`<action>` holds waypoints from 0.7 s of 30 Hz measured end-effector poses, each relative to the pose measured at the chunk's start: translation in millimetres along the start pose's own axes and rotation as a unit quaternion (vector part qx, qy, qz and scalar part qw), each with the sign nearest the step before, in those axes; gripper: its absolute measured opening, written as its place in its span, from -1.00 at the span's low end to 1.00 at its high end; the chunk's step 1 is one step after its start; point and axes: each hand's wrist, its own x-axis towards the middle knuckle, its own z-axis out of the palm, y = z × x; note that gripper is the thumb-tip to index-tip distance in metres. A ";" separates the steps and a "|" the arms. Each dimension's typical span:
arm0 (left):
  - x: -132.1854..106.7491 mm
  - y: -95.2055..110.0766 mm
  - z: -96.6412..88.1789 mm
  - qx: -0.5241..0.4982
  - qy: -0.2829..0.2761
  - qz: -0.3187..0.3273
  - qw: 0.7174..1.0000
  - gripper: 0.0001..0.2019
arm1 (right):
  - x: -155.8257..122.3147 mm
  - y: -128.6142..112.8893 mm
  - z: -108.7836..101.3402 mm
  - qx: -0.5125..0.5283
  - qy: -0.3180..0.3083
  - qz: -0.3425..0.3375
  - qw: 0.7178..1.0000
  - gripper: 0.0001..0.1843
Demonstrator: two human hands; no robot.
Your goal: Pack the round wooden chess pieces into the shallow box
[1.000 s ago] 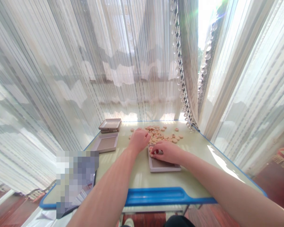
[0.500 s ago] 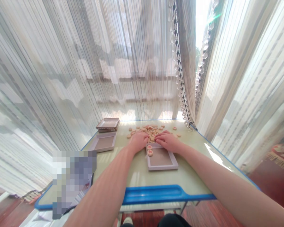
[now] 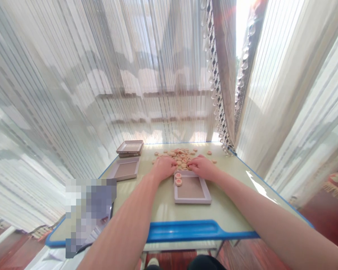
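Observation:
A loose pile of round wooden Chinese chess pieces (image 3: 179, 163) lies on the table, several with red characters. At the pile's left edge, my left hand (image 3: 165, 167) rests with bent fingers closed together; whatever is under its fingertips is hidden. From the other side, my right hand (image 3: 205, 167) has its thumb and fingers closed at a chess piece (image 3: 189, 167), mostly covered. Just below both hands sits a shallow box tray (image 3: 193, 200). Two red-marked chess pieces (image 3: 178, 182) lie in its upper left corner, one above the other.
Another shallow tray (image 3: 125, 177) lies at the left, with a small stack of similar trays (image 3: 130, 144) behind it. A blurred-out object (image 3: 91, 213) covers the front left. The table's blue rim (image 3: 186, 231) runs along my side; sheer curtains (image 3: 157, 75) hang behind.
My right fingers have drawn closer together and uncovered more pieces between the hands. The left hand stays nearly in place. The view has shifted slightly; the two pieces in the tray remain.

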 end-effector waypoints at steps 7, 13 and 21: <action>4.1 -11.2 2.9 0.009 -0.069 0.006 0.998 -0.65 | 0.7 -1.9 1.5 0.014 -0.011 0.040 0.999 -0.69; 5.9 -13.7 12.7 0.000 -0.011 0.003 1.000 -0.68 | 5.1 -3.9 2.6 0.040 0.002 0.077 0.996 -0.70; 10.1 -15.9 13.9 0.014 0.014 -0.051 0.998 -0.70 | 13.4 -9.3 1.9 0.051 0.015 0.066 0.996 -0.68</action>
